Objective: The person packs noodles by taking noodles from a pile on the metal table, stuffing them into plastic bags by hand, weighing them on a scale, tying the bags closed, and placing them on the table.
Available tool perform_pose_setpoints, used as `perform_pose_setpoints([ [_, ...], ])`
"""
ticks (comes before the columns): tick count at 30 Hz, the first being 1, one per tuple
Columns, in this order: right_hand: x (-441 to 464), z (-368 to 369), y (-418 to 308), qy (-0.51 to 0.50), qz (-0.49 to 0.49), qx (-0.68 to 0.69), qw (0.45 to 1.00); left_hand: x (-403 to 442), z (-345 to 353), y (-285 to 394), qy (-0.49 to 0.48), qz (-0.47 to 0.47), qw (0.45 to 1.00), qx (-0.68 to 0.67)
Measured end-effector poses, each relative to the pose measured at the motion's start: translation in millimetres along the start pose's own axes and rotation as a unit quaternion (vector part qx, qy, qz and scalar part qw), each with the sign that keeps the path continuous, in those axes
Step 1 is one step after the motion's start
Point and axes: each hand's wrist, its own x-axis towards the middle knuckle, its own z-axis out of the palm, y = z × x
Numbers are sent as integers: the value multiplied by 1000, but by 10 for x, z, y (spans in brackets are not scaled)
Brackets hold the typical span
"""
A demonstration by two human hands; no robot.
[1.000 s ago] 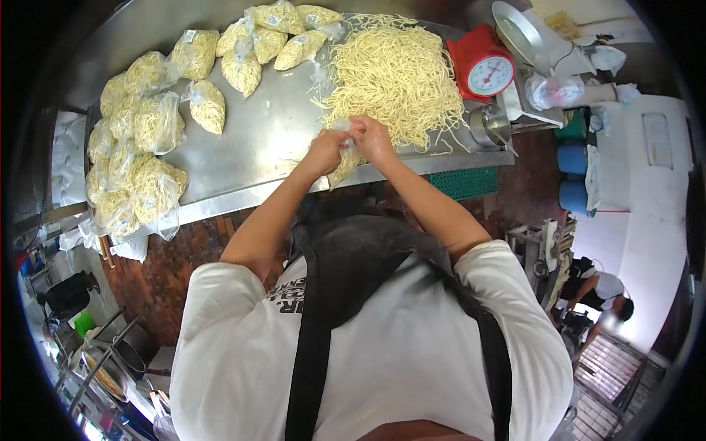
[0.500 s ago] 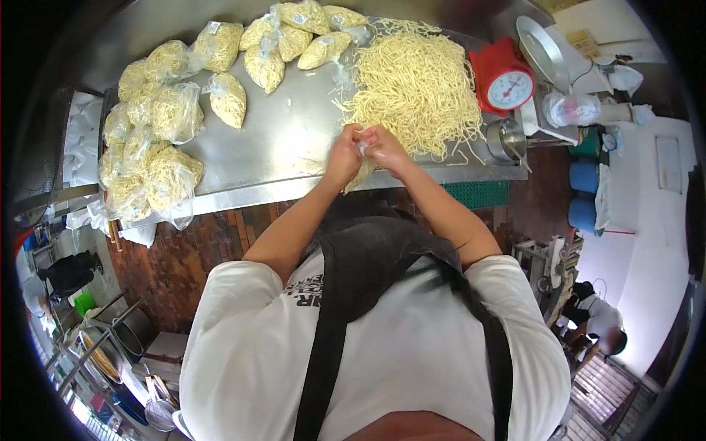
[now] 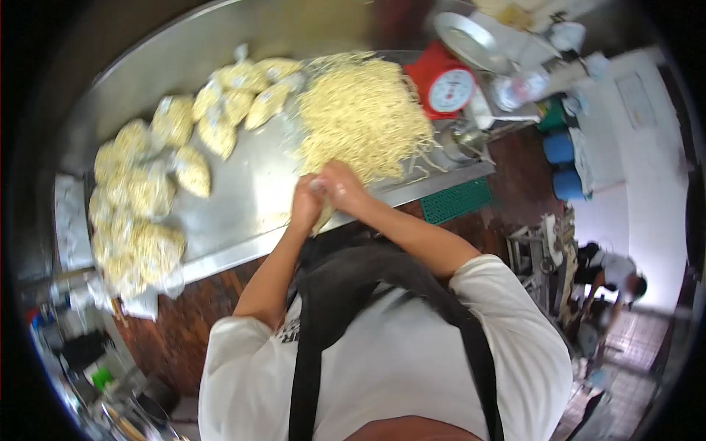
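At frame centre, left hand [image 3: 307,195] and right hand [image 3: 343,188], fingers curled closed, pinch a noodle bag [image 3: 324,215] by its neck.

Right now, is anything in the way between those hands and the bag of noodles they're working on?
Nothing visible. The left hand and right hand are at the top of the bag of noodles, by the table's near edge. The loose noodles lie beyond the hands, not between them and the bag.

It was a food workroom — loose noodles [image 3: 364,117] lay beyond the right grip [image 3: 344,189] on a metal tabletop [image 3: 246,187], bagged noodles [image 3: 151,192] leftward, a dial scale [image 3: 451,91] further right.
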Motion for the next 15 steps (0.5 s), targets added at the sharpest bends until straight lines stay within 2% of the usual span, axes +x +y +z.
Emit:
perform_pose_setpoints([
  [1, 99, -42, -14, 11, 18, -36, 999, 127, -52, 81, -7, -12, 1000, 3],
  [2, 241, -186, -66, 40, -12, -18, 999, 284, -182, 238, -12, -26, 1000, 10],
  [4, 500, -661, -262, 77, -5, -8, 997, 640, -437, 619, 26, 34, 999, -16],
  [6, 631, -1238, -255, 158, -9, -26, 987, 1040, -727, 815, 107, 91, 990, 25],
  [7, 628, -1547, -158, 197, -10, -32, 980, 1210, -944, 1200, 100, -22, 992, 77],
  [8, 582, -1884, 14, 220, 1, -61, 974, 1368, -1098, 1265, 149, -5, 963, 225],
  [10, 406, -2590, 353, 273, 46, -93, 957, 1461, -1276, 1833, 222, 106, 950, 193],
  [12, 147, -3239, 867, 349, 110, -110, 924, 1375, -1259, 2170, 266, 119, 944, 154],
  [14, -153, -3927, 1530, 401, 130, -168, 891, 1221, -1080, 1978, 235, 100, 967, 14],
  [15, -282, -4261, 1802, 429, 175, -176, 868, 1087, -826, 1978, 203, 30, 979, 0],
])
